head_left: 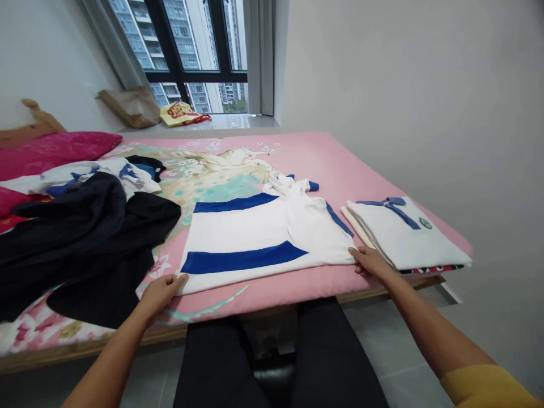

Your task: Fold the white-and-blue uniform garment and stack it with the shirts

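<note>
A white shirt with blue panels (238,229) lies sideways across the bed, its near edge folded over and its far end bunched. My left hand (164,292) pinches the shirt's near left corner, thumb on top. At the near right end, my right hand (368,262) grips the shirt's edge between thumb and fingers. Just beyond my right hand is a stack of folded clothes, with a white polo shirt (403,238) with a blue collar and a round badge on top.
Dark clothes (97,243) and a white-and-blue garment (127,175) are heaped at the left, by a magenta pillow (59,146). The pink patterned bed (310,153) has a wooden edge near my legs. A paper bag (136,107) and a yellow bag (176,113) sit by the window.
</note>
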